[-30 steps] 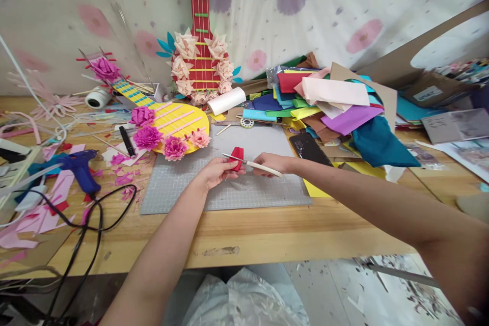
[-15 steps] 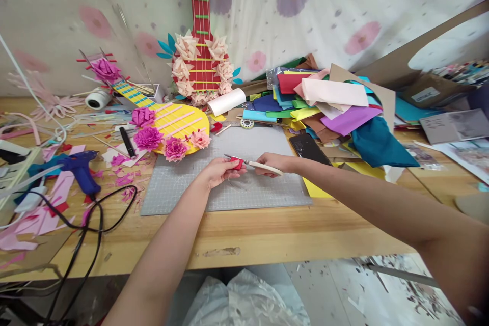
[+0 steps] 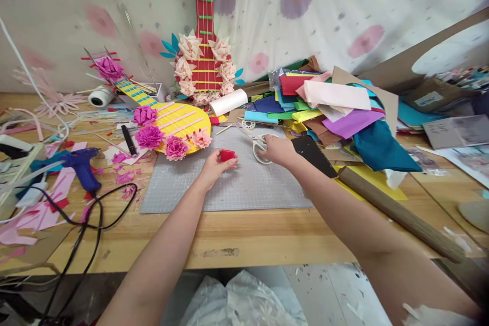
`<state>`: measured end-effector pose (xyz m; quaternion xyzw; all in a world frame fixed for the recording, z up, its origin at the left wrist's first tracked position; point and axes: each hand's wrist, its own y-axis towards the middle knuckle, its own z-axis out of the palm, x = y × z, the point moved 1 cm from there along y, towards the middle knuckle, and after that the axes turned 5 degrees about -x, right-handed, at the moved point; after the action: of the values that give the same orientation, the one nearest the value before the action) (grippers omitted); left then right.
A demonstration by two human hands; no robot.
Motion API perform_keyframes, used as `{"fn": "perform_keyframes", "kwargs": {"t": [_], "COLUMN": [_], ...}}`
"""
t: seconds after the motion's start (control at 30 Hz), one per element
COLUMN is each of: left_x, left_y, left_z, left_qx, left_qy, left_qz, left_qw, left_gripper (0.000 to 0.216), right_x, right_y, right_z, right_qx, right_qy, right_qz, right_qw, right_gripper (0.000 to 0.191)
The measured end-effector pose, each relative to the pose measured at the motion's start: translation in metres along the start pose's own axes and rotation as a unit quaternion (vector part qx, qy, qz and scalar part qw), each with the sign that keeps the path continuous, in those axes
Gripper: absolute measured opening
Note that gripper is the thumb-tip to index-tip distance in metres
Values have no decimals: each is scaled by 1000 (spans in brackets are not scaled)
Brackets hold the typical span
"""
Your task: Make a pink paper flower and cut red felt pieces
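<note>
Between the thumb and fingers of my left hand (image 3: 216, 167), a small folded piece of red paper (image 3: 228, 155) is pinched, above the grey cutting mat (image 3: 183, 193). My right hand (image 3: 280, 151) is at the far right part of the mat, its fingers at the handle loops of white-handled scissors (image 3: 256, 153). The scissor blades point away to the back left, towards a small roll of tape (image 3: 249, 124). A yellow paper guitar (image 3: 191, 121) with pink paper flowers lies just behind my left hand.
A red guitar (image 3: 206, 61) with pale flowers leans at the back. Coloured paper (image 3: 340, 94) is heaped at the right, near a black phone (image 3: 314, 155) and a brown roll (image 3: 397, 211). A blue glue gun (image 3: 84, 168), its cord and pink scraps lie left.
The scissors have come away from the red paper and moved back and right with my right hand, turning to point away. My left hand has shifted slightly left, keeping the paper.
</note>
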<state>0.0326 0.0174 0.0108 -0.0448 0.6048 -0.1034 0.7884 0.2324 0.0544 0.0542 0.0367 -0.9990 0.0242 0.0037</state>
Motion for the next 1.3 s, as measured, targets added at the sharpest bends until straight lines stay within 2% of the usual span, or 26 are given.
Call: {"fn": "perform_keyframes", "kwargs": {"t": [0.17,0.27,0.3,0.33,0.4,0.47,0.57,0.67,0.77,0.87,0.97,1.03,1.1,1.3], "left_x": [4,7,8,9,10,10,7,4,4,8,10,8,2,-15], "left_y": [3,6,7,7,7,6,3,2,2,3,2,0,-2,3], "left_z": [0,2,2,3,4,3,3,4,4,6,8,8,8,2], "left_qx": [-29,-53,-55,-54,-54,-54,-33,-25,-69,-118,-120,-122,-132,-185], "left_qy": [28,9,3,-1,-7,-12,-20,-21,-16,-6,-4,-11,-17,23], "left_qz": [35,45,48,51,54,54,41,21,17,36,46,39,30,61], "left_qw": [999,998,997,997,997,997,998,999,997,992,992,992,991,981], "left_gripper": [38,41,43,44,46,47,41,37,38,35,32,31,30,16], "right_x": [-10,2,10,20,42,57,61,56,56,66,76,78,75,61], "right_y": [6,0,-3,-6,-11,-12,-9,-7,-8,-12,-14,-13,-13,-21], "right_z": [10,10,10,12,19,29,44,54,56,53,51,51,51,45], "right_qx": [-78,-145,-148,-124,-41,-16,-36,-34,-33,-50,-70,-71,-48,68], "right_qy": [39,191,275,371,516,590,670,716,732,726,705,707,733,828], "right_qz": [-22,-25,-36,-53,-110,-117,-69,-29,-5,-13,-19,-17,-17,-1], "right_qw": [996,971,949,919,849,798,738,696,681,686,706,704,678,557], "right_gripper": [33,27,25,26,34,37,32,31,35,43,52,50,45,40]}}
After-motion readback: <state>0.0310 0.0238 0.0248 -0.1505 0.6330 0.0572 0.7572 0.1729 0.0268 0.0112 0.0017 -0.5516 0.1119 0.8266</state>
